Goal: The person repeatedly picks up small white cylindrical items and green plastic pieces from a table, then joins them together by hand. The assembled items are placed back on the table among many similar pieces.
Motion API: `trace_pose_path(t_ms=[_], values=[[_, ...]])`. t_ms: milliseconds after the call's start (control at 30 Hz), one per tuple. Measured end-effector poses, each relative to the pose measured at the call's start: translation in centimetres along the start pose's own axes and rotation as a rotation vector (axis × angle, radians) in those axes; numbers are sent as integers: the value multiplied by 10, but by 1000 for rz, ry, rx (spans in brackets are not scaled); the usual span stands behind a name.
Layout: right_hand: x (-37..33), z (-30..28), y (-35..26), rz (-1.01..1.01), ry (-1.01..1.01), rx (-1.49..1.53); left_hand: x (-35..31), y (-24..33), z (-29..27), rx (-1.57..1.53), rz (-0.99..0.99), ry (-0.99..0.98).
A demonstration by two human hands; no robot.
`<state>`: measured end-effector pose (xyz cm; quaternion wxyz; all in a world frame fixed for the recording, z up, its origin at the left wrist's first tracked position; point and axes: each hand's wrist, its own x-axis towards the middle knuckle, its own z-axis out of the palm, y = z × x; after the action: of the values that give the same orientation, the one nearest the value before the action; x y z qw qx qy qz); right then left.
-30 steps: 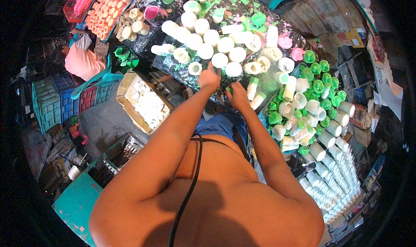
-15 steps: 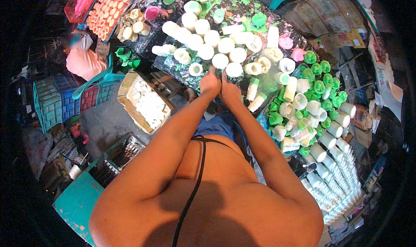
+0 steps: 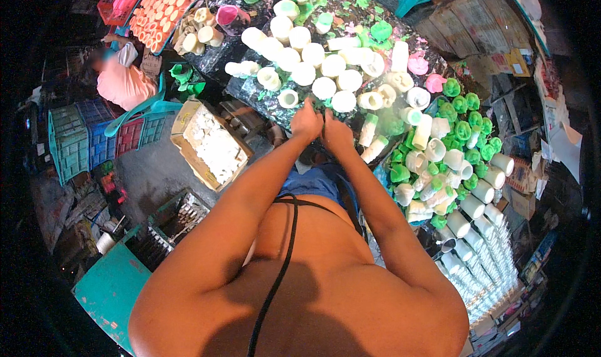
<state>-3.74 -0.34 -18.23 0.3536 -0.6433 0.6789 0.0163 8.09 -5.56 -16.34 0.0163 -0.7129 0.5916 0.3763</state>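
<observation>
My left hand (image 3: 306,122) and my right hand (image 3: 338,133) are close together at the near edge of a dark worktop. The fingers of both are curled in, with the thumbs and fingertips pinched; whatever they hold is too small or hidden to make out. Just beyond them stand several white, wax-like cylinders (image 3: 323,88), and a hollow cream one (image 3: 288,98) sits beyond my left hand. To the right of my right hand lie pale cylinders with green ends (image 3: 369,129).
Green and white molded pieces (image 3: 462,130) heap at the right, above a rack of white cylinders (image 3: 459,224). An open cardboard box (image 3: 210,145) of white pieces stands left. Stacked crates (image 3: 100,135) and a person in a pink top (image 3: 125,85) are farther left.
My right hand has drawn back slightly from the white cylinders toward my body. My left hand stays close to the same place. The whole view has shifted a little.
</observation>
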Motion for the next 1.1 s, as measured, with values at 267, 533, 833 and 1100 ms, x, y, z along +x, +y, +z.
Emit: trace_pose_path(t_ms=[267, 533, 833, 1100], values=[[4, -14, -8, 8, -16, 116, 18, -33, 39, -712, -96, -62], [19, 2, -13, 60, -37, 170, 29, -33, 22, -1334, -460, -336], [21, -1, -16, 100, -41, 231, 31, -26, 21, -1310, -518, -353], [16, -11, -25, 126, -44, 207, 36, -39, 28, -1322, -429, -435]])
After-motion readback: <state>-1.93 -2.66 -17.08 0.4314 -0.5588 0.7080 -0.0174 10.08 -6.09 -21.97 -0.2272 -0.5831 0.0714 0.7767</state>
